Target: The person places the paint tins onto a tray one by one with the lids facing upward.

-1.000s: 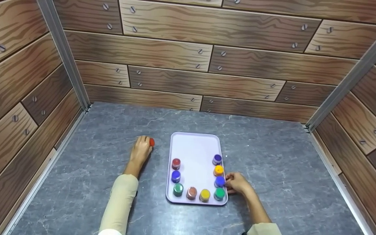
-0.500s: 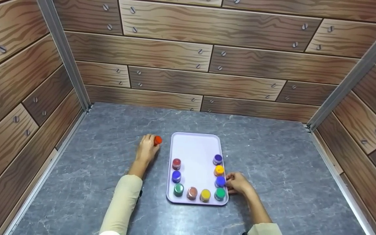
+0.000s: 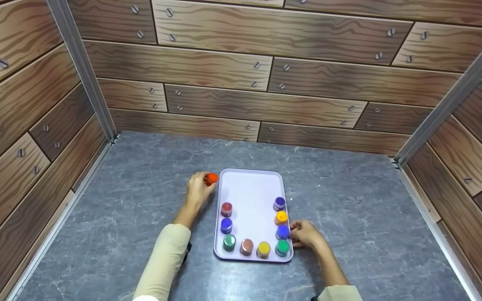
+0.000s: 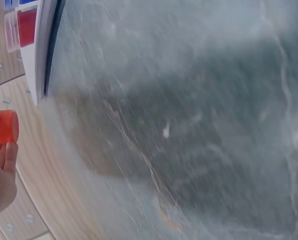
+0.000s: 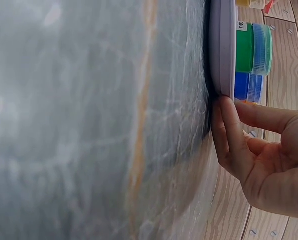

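Observation:
My left hand (image 3: 198, 190) grips a small paint jar with an orange-red lid (image 3: 212, 178), just left of the tray's far left corner. In the left wrist view only the fingers show around that jar (image 4: 6, 127). A pale lilac tray (image 3: 251, 184) bears several paint jars along its left, near and right edges. My right hand (image 3: 304, 234) is at the tray's right edge, beside a blue jar (image 3: 283, 231). In the right wrist view its thumb and fingers pinch the tray's rim (image 5: 223, 50), close to a green jar (image 5: 244, 47).
The tray lies on a grey marbled tabletop (image 3: 370, 234). Dark red (image 3: 226, 209), yellow (image 3: 263, 249) and purple (image 3: 279, 203) jars stand among those on it. Wood-patterned walls (image 3: 207, 62) with metal corner strips enclose the table at back and sides.
My left hand has moved right towards the tray with the orange-red jar, whose lid now shows more fully. The right hand has stayed at the tray's edge.

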A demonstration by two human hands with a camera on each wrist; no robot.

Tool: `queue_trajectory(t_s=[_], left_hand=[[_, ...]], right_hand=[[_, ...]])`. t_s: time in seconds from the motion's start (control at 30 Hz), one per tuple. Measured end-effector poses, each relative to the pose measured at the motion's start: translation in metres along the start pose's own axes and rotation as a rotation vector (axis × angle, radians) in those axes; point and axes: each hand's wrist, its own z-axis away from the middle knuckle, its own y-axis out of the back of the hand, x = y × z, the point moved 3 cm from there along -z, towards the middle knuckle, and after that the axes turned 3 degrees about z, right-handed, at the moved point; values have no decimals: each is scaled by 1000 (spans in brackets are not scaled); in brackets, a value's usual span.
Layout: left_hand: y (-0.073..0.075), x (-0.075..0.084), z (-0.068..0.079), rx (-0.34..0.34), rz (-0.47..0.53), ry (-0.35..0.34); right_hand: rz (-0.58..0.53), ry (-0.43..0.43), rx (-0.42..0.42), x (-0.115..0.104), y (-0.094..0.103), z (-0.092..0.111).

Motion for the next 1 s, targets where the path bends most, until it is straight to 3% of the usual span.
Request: queue_trajectory(t_s=[0.1, 0.33, 0.6, 0.83, 0.93, 0.97, 1.0], left_hand=[[-4, 2, 1, -26, 17, 27], [-16, 9, 2, -112, 79, -5], [-29, 10, 6, -306, 206, 104], [-37, 8, 10, -464, 168, 189], [-42, 1, 12, -481, 156, 143], [-54, -13, 13, -467, 185, 95], [-58, -17, 13, -470, 179, 72]], right_hand=[[2, -4, 6, 1, 0, 0], [-5, -7, 11, 1, 0, 0], [-2, 11, -6, 1, -1, 0], [5, 12, -7, 1, -1, 1], [11, 6, 2, 1, -1, 0], [11, 5, 6, 1, -1, 0], [12, 3, 10, 1, -1, 0]])
